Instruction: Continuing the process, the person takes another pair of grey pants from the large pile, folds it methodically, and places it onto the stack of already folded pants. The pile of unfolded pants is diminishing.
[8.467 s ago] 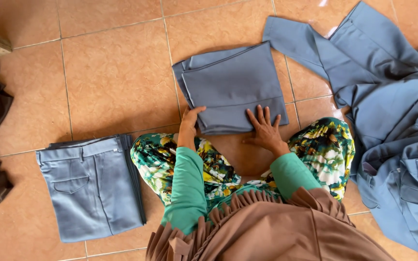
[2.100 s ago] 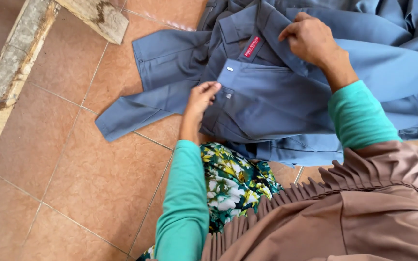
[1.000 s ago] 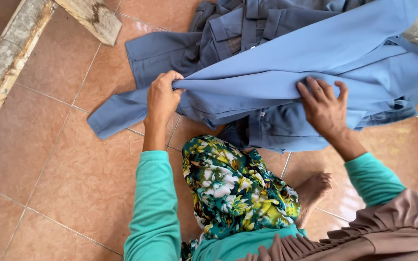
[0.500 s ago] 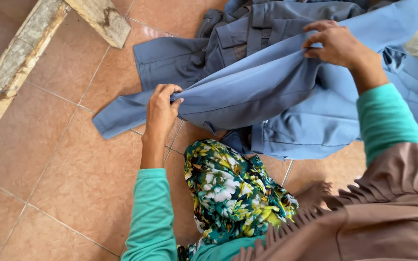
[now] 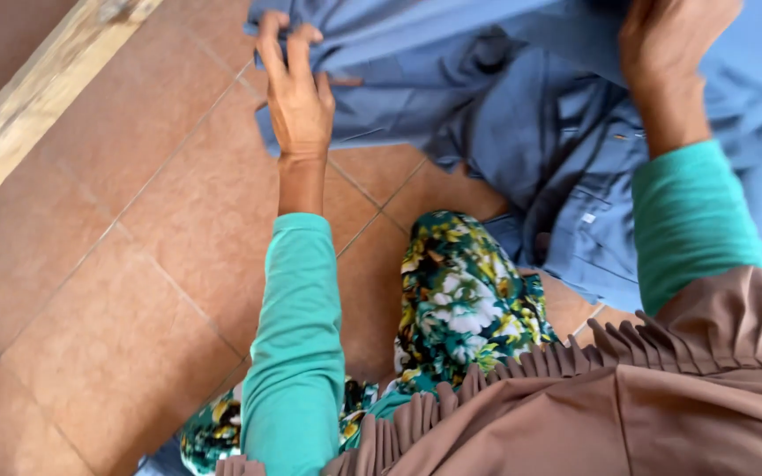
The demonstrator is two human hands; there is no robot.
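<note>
A blue-grey work jacket (image 5: 522, 115) hangs lifted above a heap of the same blue garments (image 5: 593, 220) on the tiled floor. My left hand (image 5: 293, 88) pinches its left edge, fingers curled into the cloth. At the top right, my right hand (image 5: 672, 44) grips the jacket higher up, its fingers partly hidden in the fabric. Both arms wear teal sleeves. My knee in green floral cloth (image 5: 460, 300) lies below the jacket.
Terracotta floor tiles (image 5: 108, 291) fill the left side. A worn wooden beam (image 5: 28, 115) runs diagonally across the top left corner. My brown pleated garment (image 5: 628, 405) covers the bottom right.
Both hands have lifted the jacket and drawn it closer to me. The view has tilted in toward the cloth, so the beam and garments look larger.
</note>
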